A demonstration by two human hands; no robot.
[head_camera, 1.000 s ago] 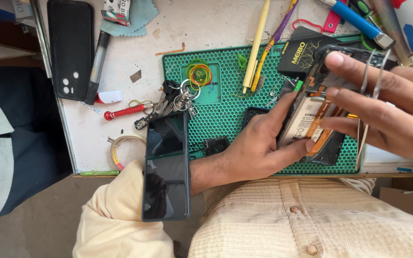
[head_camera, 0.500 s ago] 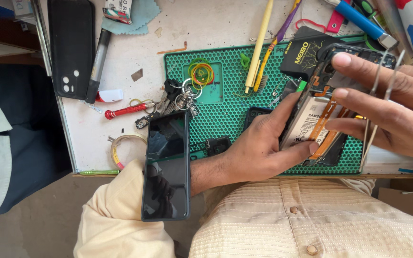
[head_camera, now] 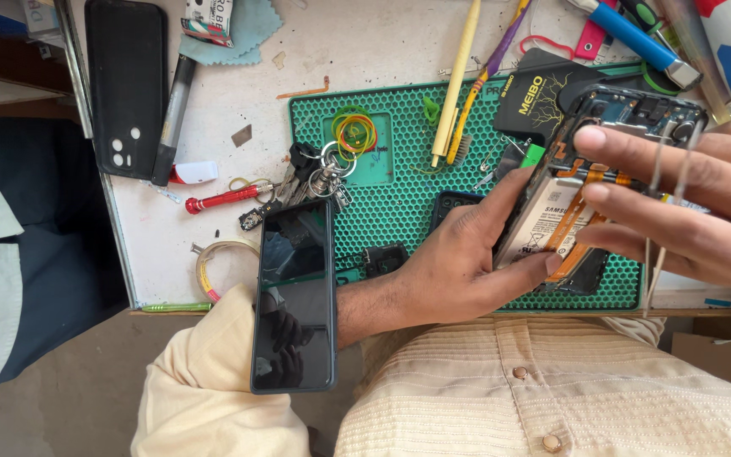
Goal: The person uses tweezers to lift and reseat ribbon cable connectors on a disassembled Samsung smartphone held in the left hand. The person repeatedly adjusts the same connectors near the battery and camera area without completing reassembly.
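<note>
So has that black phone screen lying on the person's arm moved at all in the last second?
No. The black phone screen lies across the left forearm sleeve, its top end just below the bunch of keys and beside the green mat, just as it did before.

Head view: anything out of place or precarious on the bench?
Yes: the dark phone screen lies half off the table edge, its lower part resting on the person's sleeve. Left hand and right hand hold the opened phone, tweezers between the right fingers.
</note>
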